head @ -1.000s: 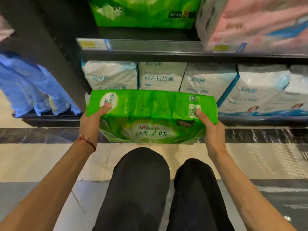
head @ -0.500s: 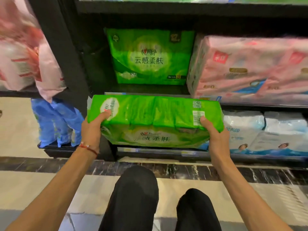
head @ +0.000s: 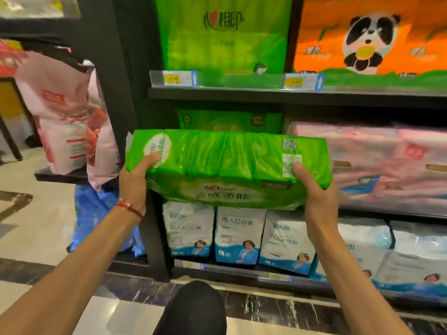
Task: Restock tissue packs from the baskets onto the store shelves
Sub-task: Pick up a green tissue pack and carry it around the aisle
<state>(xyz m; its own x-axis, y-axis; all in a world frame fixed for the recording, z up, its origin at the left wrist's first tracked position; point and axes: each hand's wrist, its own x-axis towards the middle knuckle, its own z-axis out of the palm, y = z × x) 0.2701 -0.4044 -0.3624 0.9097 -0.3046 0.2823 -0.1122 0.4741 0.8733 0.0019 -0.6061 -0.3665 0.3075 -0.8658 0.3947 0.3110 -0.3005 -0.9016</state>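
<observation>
green tissue pack (head: 227,165) raised to middle shelf (head: 387,211) | left hand (head: 134,182), right hand (head: 316,194) grip its ends

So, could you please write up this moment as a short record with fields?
Held item: green plastic-wrapped tissue pack, lying flat, long side across the view
Left grip: left hand holds the pack's left end, thumb on top
Right grip: right hand holds the right end, thumb on the barcode label
Behind it: matching green pack on the middle shelf, pink wrapped packs to its right
Above: tall green pack and orange panda pack on the upper shelf
Below: white-and-blue packs on the bottom shelf
</observation>
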